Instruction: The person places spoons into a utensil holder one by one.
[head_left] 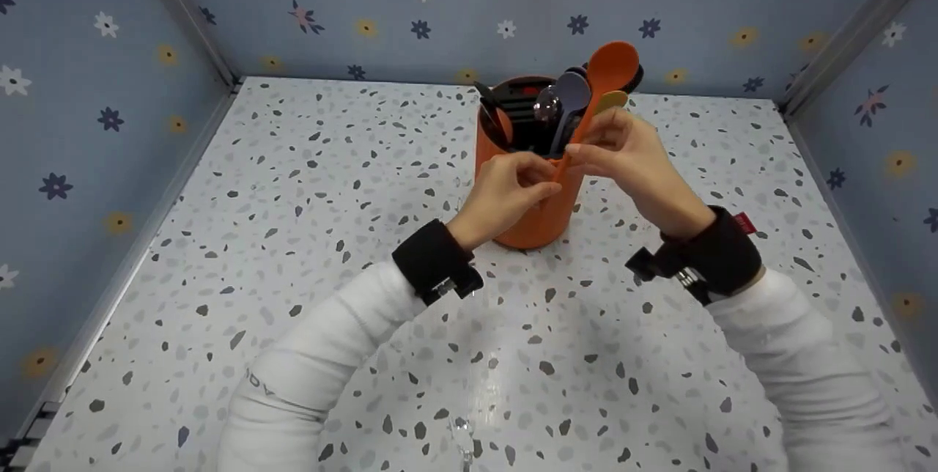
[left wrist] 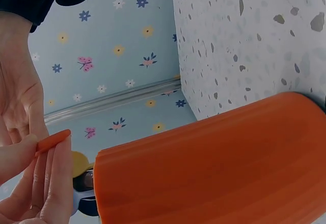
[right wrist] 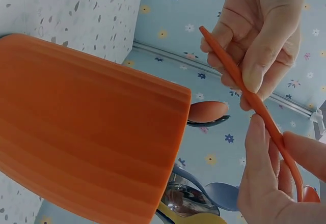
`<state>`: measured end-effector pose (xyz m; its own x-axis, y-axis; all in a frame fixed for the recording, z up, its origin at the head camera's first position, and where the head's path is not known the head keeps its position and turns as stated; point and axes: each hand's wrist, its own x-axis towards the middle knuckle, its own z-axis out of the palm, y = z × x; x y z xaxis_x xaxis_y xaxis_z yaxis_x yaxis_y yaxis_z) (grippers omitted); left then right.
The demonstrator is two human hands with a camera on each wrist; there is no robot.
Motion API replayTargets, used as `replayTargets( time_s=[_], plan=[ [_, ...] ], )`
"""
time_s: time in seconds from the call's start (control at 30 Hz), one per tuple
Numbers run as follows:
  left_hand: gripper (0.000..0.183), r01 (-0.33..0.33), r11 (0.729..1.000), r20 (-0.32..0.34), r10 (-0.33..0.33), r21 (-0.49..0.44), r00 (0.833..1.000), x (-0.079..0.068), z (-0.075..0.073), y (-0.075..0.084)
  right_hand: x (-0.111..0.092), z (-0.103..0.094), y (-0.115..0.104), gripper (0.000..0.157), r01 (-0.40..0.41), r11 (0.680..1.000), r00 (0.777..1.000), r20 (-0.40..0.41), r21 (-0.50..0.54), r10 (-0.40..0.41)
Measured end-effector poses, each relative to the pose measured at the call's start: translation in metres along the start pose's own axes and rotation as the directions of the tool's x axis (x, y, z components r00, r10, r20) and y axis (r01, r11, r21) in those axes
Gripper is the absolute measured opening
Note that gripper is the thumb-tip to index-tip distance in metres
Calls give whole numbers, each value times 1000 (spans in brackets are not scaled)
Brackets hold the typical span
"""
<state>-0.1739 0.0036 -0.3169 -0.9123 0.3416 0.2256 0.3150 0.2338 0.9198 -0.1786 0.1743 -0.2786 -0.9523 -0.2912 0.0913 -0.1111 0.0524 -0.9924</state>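
Observation:
An orange spoon (head_left: 614, 65) with a long thin handle is held tilted above an orange utensil holder (head_left: 531, 223), its bowl up and to the right. My left hand (head_left: 502, 193) pinches the handle near its lower end, in front of the holder's rim. Higher on the same handle, my right hand (head_left: 637, 160) pinches it between thumb and fingers. In the right wrist view the handle (right wrist: 229, 63) runs slantwise through both hands, apart from the holder. Only a short orange stretch of handle (left wrist: 53, 141) shows in the left wrist view.
Inside the holder stand a grey-purple spoon (head_left: 574, 91), a shiny metal utensil (right wrist: 186, 199), a yellow utensil (head_left: 610, 100) and several dark ones. The speckled white tabletop (head_left: 330, 186) is bounded by flowered blue panels (head_left: 418, 10) at the back and both sides.

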Motion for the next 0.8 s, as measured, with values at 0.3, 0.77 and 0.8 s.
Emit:
replayTargets(
  time_s=[0.3,0.77,0.8],
  plan=[
    [15,-23,997,-45,26,72,999,18,-11,15,14,3,-18,23,126,992,992,-28,22,-125],
    [15,31,978,-90,-13,207,996,49,-23,28,37,6,-28,18,201,978,967,-146,-60,-208],
    [15,33,978,-96,-13,207,995,51,-23,29,39,6,-28,18,202,976,965,-153,-76,-212]
  ],
)
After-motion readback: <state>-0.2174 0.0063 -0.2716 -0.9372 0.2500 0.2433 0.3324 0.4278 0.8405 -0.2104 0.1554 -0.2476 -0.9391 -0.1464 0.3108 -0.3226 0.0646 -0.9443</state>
